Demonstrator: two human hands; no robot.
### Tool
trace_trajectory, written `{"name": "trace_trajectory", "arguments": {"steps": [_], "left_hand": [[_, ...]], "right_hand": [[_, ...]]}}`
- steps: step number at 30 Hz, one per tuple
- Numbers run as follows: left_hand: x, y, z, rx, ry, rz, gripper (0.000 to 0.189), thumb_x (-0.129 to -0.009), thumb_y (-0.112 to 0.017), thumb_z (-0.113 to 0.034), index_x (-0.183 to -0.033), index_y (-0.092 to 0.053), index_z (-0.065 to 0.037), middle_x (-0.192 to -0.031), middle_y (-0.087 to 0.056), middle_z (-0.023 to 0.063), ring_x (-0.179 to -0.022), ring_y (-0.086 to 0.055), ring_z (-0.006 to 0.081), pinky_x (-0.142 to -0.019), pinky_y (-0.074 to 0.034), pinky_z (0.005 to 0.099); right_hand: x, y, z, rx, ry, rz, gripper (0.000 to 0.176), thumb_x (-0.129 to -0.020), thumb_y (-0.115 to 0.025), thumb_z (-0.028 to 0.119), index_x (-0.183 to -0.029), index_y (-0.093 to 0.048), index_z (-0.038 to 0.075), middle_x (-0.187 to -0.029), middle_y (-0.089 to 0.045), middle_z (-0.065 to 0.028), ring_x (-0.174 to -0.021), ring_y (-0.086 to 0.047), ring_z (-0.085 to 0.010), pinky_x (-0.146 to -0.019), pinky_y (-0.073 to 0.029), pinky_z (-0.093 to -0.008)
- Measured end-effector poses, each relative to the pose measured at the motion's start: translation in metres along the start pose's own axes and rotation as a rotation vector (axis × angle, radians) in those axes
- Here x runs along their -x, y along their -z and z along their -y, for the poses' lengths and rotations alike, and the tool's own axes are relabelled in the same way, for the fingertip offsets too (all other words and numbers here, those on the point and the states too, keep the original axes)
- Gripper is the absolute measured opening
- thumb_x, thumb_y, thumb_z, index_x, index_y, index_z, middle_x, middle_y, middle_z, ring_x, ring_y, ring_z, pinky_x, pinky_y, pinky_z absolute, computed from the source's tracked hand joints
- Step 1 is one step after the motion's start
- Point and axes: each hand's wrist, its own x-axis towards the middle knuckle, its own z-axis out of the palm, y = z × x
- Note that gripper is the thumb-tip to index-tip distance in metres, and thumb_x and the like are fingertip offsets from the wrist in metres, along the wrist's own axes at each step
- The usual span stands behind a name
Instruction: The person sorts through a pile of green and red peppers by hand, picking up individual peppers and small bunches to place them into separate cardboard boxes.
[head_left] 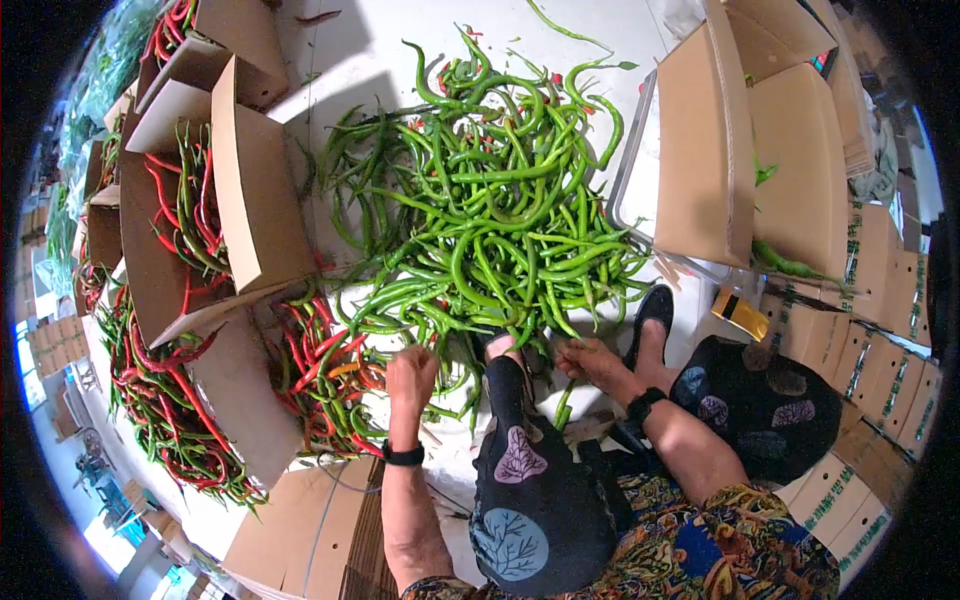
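A big heap of long green peppers [510, 220] spreads over the white floor ahead of me. My left hand [411, 376] is closed like a fist at the heap's lower left edge, beside red and green peppers [325, 375]; anything inside it is hidden. My right hand [592, 362] is closed with fingers bent at the heap's lower edge, near green pepper tips; what it grips is too small to make out. Dark bands circle both wrists.
An open cardboard box [255, 190] with red and green peppers stands at left, another mixed pile [170, 400] beyond it. At right is an open box [705, 150] holding green peppers. Flattened cartons [300, 530] lie lower left. A yellow packet [741, 314] is near my shoe.
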Motion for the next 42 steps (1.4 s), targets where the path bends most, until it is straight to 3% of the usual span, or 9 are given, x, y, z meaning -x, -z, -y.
{"name": "trace_trajectory", "arguments": {"steps": [6,12,17,18,21,26,31,33,42], "left_hand": [[-0.030,0.012,-0.017,0.113,-0.330,-0.231,0.031,-0.075,-0.062,-0.004,-0.106,-0.061,-0.001,-0.098,-0.061,0.0211,-0.087,-0.060,0.0396,-0.076,-0.049,0.0455],[-0.160,0.012,-0.095,0.054,-0.424,-0.566,0.052,-0.083,-0.068,-0.024,-0.126,-0.051,0.000,-0.119,-0.058,0.0204,-0.110,-0.054,0.0360,-0.097,-0.042,0.0418],[-0.132,-0.014,-0.136,0.292,-0.484,-0.091,0.047,-0.082,-0.067,-0.020,-0.125,-0.055,-0.006,-0.131,-0.052,0.0181,-0.120,-0.049,0.0354,-0.101,-0.040,0.0407],[-0.088,0.000,-0.144,0.264,-0.604,-0.325,0.042,-0.082,-0.066,-0.014,-0.123,-0.056,-0.005,-0.128,-0.055,0.0178,-0.118,-0.051,0.0335,-0.101,-0.040,0.0401],[-0.045,0.001,-0.074,0.367,-0.369,-0.658,0.041,-0.079,-0.062,0.001,-0.119,-0.057,-0.002,-0.119,-0.058,0.0172,-0.112,-0.054,0.0308,-0.097,-0.042,0.0383],[0.064,-0.028,0.072,0.207,0.206,-0.672,0.033,-0.080,-0.059,-0.005,-0.113,-0.058,0.000,-0.108,-0.058,0.0165,-0.097,-0.056,0.0299,-0.087,-0.045,0.0382],[0.126,-0.015,0.143,0.148,0.321,-0.835,0.061,-0.075,-0.062,-0.006,-0.132,-0.042,-0.002,-0.124,-0.048,0.0223,-0.114,-0.045,0.0391,-0.101,-0.036,0.0462],[0.129,0.006,0.169,-0.018,0.309,-0.845,0.083,-0.070,-0.073,-0.012,-0.141,-0.031,-0.005,-0.130,-0.044,0.0224,-0.116,-0.044,0.0405,-0.102,-0.035,0.0473],[0.089,0.023,0.259,0.067,0.636,-0.380,0.116,-0.065,-0.082,-0.044,-0.148,-0.011,-0.008,-0.123,-0.049,0.0267,-0.115,-0.047,0.0422,-0.092,-0.037,0.0544]], "right_hand": [[-0.010,0.014,-0.003,0.087,-0.042,0.010,0.024,-0.094,-0.058,0.026,-0.105,-0.062,0.005,-0.092,-0.066,-0.0039,-0.080,-0.063,-0.0118,-0.070,-0.051,-0.0256],[-0.007,0.018,0.007,-0.069,-0.112,-0.101,0.026,-0.093,-0.060,0.022,-0.110,-0.061,0.002,-0.096,-0.067,-0.0082,-0.084,-0.065,-0.0149,-0.072,-0.053,-0.0257],[-0.013,0.017,0.018,-0.010,-0.084,-0.080,0.027,-0.092,-0.062,0.023,-0.110,-0.060,0.003,-0.095,-0.066,-0.0050,-0.083,-0.063,-0.0152,-0.072,-0.051,-0.0261],[-0.010,0.009,0.014,0.024,-0.099,-0.009,0.027,-0.092,-0.062,0.024,-0.109,-0.060,0.003,-0.094,-0.066,-0.0050,-0.083,-0.063,-0.0159,-0.072,-0.051,-0.0259],[-0.002,-0.014,0.029,-0.034,-0.143,0.120,0.040,-0.090,-0.064,0.033,-0.120,-0.056,0.007,-0.109,-0.064,-0.0036,-0.094,-0.060,-0.0152,-0.080,-0.050,-0.0301],[-0.015,-0.018,0.017,-0.214,-0.206,0.211,0.045,-0.091,-0.061,0.037,-0.128,-0.052,0.013,-0.116,-0.061,-0.0025,-0.101,-0.058,-0.0132,-0.084,-0.047,-0.0277],[0.025,-0.078,0.071,0.205,-0.172,0.252,0.025,-0.091,-0.057,0.035,-0.088,-0.062,0.011,-0.073,-0.057,0.0048,-0.065,-0.051,-0.0079,-0.058,-0.038,-0.0220],[0.024,-0.096,0.085,0.405,-0.168,0.278,0.026,-0.092,-0.057,0.034,-0.093,-0.062,0.008,-0.077,-0.058,0.0040,-0.067,-0.052,-0.0083,-0.060,-0.040,-0.0221],[-0.013,-0.224,0.122,0.508,0.039,0.488,0.036,-0.092,-0.060,0.024,-0.121,-0.055,0.004,-0.110,-0.061,-0.0054,-0.100,-0.055,-0.0119,-0.084,-0.044,-0.0263]]}}
